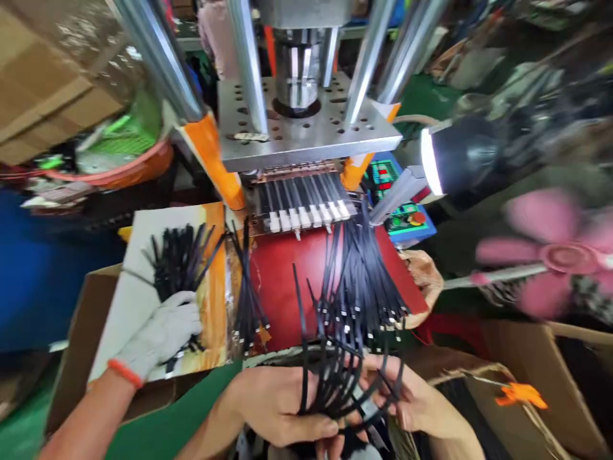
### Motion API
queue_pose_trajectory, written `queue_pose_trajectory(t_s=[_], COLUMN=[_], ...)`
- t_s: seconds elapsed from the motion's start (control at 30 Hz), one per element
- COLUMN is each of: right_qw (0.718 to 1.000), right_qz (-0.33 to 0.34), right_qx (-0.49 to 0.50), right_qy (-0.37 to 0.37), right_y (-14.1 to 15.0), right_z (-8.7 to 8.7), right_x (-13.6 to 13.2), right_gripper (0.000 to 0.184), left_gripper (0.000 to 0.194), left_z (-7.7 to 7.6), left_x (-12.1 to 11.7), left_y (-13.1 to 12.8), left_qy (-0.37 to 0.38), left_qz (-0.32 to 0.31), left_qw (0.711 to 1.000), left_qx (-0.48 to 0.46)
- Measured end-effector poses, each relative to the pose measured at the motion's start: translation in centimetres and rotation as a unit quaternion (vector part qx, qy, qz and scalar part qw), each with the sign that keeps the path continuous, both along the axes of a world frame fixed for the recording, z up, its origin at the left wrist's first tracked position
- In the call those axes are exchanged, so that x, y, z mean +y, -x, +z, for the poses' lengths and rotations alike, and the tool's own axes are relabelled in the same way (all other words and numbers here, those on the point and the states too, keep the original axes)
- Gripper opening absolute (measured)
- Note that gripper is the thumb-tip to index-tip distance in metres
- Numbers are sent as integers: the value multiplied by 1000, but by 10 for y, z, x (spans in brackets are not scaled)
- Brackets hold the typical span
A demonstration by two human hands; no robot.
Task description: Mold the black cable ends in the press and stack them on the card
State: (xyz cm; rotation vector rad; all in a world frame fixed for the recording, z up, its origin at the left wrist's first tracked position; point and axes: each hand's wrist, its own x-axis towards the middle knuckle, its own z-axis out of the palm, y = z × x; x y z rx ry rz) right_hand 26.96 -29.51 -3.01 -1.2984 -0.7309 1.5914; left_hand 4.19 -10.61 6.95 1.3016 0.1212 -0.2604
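— Cut off anywhere?
— By the top edge, through the steel columns (249,64); by the right edge, through the pink fan (567,257).
— Blurred too?
— Yes, around the fan's blades (539,220).
— And hidden?
— Partly behind black strips (328,396), at the right hand (416,399); partly beneath the gloved hand (165,329), along another bundle (178,262).

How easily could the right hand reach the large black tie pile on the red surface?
Probably yes: the tie pile lies just ahead; only the bundle by the right hand seems in the way.
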Motion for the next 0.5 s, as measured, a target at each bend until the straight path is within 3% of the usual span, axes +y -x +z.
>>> queue_pose_trajectory(t_s=[0.07,0.13,0.2,0.27,0.33,0.4,0.47,0.5], right_qw=[993,985,978,963,940,913,899,897], right_qz=[92,144,179,229,253,284,297,295], right_qx=[63,73,47,-11,-77,-148,-207,-231], right_qy=[-27,-58,-95,-141,-216,-253,-247,-237], right_y=[26,46,65,88,119,152,179,186], right_z=[11,28,47,65,77,84,87,87], right_x=[42,96,154,213,267,313,347,358], right_gripper=[95,87,72,60,55,50,42,37], left_gripper=[43,38,44,50,51,56,63,66], left_z=[8,10,4,-8,-24,-41,-56,-61], left_x=[6,12,18,25,33,44,55,58], left_y=[20,44,70,96,116,131,142,146], left_qy=[-22,-63,-109,-126,-133,-156,-191,-204], left_qz=[-6,46,136,269,452,625,718,741], left_qw=[999,995,983,952,876,756,657,626], left_qx=[24,55,66,77,99,117,128,133])
